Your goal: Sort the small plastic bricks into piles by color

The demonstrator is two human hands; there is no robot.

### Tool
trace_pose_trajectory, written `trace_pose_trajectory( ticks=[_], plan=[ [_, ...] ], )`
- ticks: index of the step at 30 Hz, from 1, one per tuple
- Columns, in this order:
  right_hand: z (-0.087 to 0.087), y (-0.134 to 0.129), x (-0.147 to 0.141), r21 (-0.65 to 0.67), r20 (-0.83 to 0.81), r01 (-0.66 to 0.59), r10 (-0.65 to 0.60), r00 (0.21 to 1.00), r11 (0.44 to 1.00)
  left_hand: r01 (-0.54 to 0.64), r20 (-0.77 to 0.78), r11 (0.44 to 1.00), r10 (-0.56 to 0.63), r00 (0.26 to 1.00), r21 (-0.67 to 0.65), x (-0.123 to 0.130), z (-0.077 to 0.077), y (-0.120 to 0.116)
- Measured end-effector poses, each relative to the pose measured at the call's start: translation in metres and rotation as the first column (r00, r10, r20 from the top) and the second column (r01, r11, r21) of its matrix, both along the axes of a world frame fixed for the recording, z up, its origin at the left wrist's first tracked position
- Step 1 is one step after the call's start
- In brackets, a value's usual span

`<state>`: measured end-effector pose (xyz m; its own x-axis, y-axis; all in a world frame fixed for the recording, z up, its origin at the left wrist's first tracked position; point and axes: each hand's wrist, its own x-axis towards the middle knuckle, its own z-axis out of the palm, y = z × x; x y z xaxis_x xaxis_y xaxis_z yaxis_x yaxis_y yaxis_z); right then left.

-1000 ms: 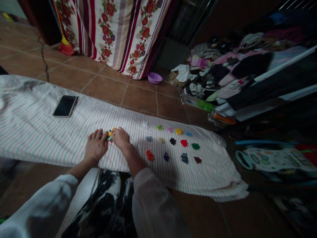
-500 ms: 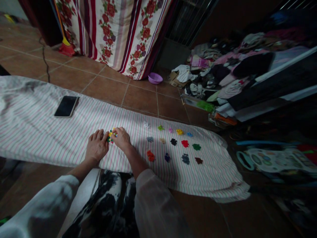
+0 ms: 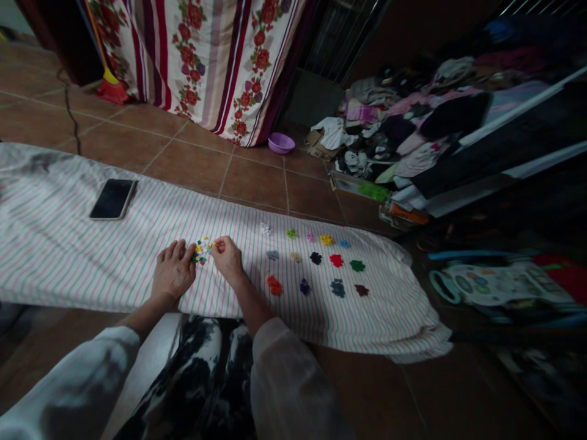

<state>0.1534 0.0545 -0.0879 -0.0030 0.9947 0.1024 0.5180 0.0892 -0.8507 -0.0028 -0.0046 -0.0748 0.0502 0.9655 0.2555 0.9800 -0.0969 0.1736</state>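
Observation:
Between my hands lies a small mixed pile of tiny coloured pieces (image 3: 202,250), with yellow, green, white and red among them. My left hand (image 3: 175,269) rests palm down on the striped cloth, fingers stretched out, its thumb side against the pile's left edge. At the right edge of the pile, my right hand (image 3: 227,256) has thumb and forefinger pinched together. Whatever is between those fingertips is too small to make out. To the right, pieces sorted by colour sit in several little heaps, such as a red heap (image 3: 336,261), a black heap (image 3: 315,258) and an orange heap (image 3: 274,285).
A striped cloth (image 3: 151,244) covers the long low surface under everything. On its left part lies a phone (image 3: 113,199). Beyond are a purple basin (image 3: 281,143), a red broom (image 3: 112,90) and a floral curtain (image 3: 215,67). Clothes (image 3: 367,122) are heaped at the right.
My right hand has drawn slightly back to the right from the pile, so more of its pieces show. My left hand stays in place on the cloth. The whole view has shifted a little.

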Motion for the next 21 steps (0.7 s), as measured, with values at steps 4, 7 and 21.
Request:
trace_pose_trajectory(
  ticks=[4,7,21],
  plan=[
    [0.008,-0.006,0.005,0.008,0.016,-0.01,0.01,1.0,1.0,0.001,0.0,1.0,-0.001,1.0,-0.012,-0.001,-0.002,-0.001],
    [0.018,-0.009,0.012,0.023,0.049,-0.014,0.013,0.999,1.0,0.002,-0.002,1.0,-0.002,1.0,-0.019,-0.001,-0.002,-0.001],
    [0.036,-0.017,0.067,0.111,-0.104,0.116,-0.105,0.989,0.987,0.013,-0.003,0.999,-0.013,1.0,-0.042,-0.001,0.007,-0.003]
  ],
)
